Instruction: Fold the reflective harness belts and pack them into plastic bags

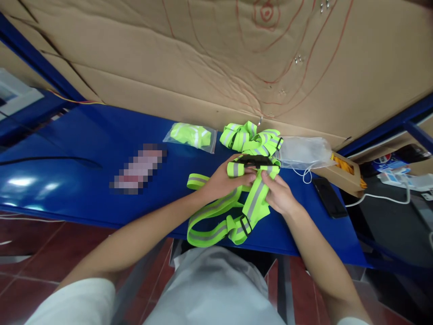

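Note:
A neon-green strap with a grey stripe (256, 198) hangs in loops from both hands down to the front edge of the blue table. My left hand (230, 177) is closed on its upper part, beside a black buckle (255, 161). My right hand (278, 192) pinches the same strap just right of the buckle, thumb on top. A black slider (245, 225) sits on a lower fold. Behind the hands lies a bundle of similar green straps (252, 137). To its left a clear bag (191, 136) holds folded green material.
Clear plastic bags (304, 152) lie right of the bundle, near a white cord. A black phone (329, 197) and a cardboard box with yellow items (348, 174) are at the right. A blurred pink item (138, 169) lies left on the blue table (77, 149). Cardboard stands behind.

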`<action>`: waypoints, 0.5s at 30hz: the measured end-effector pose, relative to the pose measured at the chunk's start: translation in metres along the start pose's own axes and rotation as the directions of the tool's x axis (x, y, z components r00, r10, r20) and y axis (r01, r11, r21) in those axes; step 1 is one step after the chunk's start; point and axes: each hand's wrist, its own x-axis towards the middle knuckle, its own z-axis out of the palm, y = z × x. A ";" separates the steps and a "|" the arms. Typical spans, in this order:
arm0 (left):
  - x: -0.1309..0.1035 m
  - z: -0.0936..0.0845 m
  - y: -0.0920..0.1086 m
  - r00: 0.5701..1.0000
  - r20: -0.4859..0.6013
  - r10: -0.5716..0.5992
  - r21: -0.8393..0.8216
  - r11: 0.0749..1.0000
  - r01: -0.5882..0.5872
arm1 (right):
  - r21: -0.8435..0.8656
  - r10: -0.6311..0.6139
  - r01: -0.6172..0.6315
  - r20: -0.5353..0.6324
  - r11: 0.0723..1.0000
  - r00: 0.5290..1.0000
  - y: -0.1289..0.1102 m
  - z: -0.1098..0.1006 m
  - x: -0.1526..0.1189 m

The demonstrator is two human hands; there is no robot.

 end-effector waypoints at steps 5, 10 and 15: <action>0.000 0.002 -0.002 0.995 -0.009 -0.097 -0.032 0.995 0.097 | -0.181 -0.064 0.060 -0.016 0.982 0.998 0.013 -0.002 0.004; 0.001 -0.004 0.003 0.995 -0.071 -0.074 -0.023 0.997 0.072 | -0.645 -0.388 0.303 0.012 0.702 0.922 0.011 -0.009 0.008; 0.004 -0.007 -0.002 0.997 -0.078 -0.016 0.035 0.999 0.019 | -0.578 -0.328 0.244 -0.043 0.779 0.944 0.013 -0.003 0.005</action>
